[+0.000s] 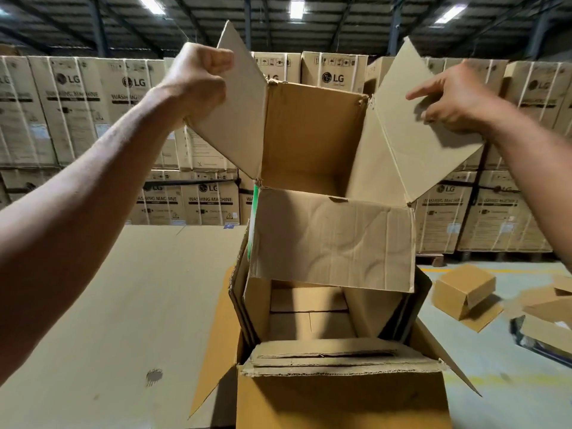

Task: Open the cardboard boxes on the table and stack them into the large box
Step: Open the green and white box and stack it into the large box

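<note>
Box (325, 144) bottom hidden, left fingers (216, 61) curled

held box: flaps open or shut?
Open. The held box shows its bare inside; left hand and right hand spread its side flaps, and the near flap hangs down.

Stacked LG washing machine cartons (77, 109) are lining the far side beyond the hands. Ceiling strip lights (296, 9) are glowing overhead, and grey concrete floor (501, 379) is showing lower right.
</note>
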A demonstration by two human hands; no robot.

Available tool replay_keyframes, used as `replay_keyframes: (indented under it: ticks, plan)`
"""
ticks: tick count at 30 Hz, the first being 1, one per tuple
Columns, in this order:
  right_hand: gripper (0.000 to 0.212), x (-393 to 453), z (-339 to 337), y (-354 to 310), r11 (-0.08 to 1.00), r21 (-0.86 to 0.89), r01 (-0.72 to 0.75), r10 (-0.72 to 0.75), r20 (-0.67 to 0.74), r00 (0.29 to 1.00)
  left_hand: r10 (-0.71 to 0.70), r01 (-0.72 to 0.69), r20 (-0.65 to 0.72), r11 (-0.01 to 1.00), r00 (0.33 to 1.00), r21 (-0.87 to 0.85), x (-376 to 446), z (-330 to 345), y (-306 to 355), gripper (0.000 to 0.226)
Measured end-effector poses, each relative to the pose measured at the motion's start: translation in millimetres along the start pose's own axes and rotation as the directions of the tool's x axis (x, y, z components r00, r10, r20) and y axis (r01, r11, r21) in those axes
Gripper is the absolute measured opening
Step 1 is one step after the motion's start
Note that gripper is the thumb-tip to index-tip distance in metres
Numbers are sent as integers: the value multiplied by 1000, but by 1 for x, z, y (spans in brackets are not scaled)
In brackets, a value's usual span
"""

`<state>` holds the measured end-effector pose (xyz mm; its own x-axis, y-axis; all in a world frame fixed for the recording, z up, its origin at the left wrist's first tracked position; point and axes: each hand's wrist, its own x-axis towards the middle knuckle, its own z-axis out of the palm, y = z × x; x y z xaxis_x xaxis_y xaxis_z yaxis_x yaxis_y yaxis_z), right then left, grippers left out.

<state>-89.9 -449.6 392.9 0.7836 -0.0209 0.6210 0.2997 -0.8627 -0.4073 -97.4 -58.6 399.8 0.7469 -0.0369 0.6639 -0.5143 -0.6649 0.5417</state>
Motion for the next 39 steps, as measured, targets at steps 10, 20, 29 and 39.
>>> replay_keyframes:
  ticks: [10, 20, 29, 39]
  plan:
    - [51, -11, 29, 40, 996, -81, -31, 47, 208, 977, -195, 196, 70, 981, 978, -4, -21, 62, -32, 73]
    - [48, -17, 104, 94, 978, 24, -209, 194, 287, 938, -320, 328, 226, 945, 920, 4, -40, 119, -114, 75]
    - [47, -14, 166, 131, 972, -6, -235, 222, 351, 910, -373, 390, 292, 921, 881, 0, -49, 151, -167, 74]
    - [48, -18, 203, 166, 928, 65, -367, 316, 381, 869, -455, 489, 324, 872, 830, -29, -59, 179, -210, 72]
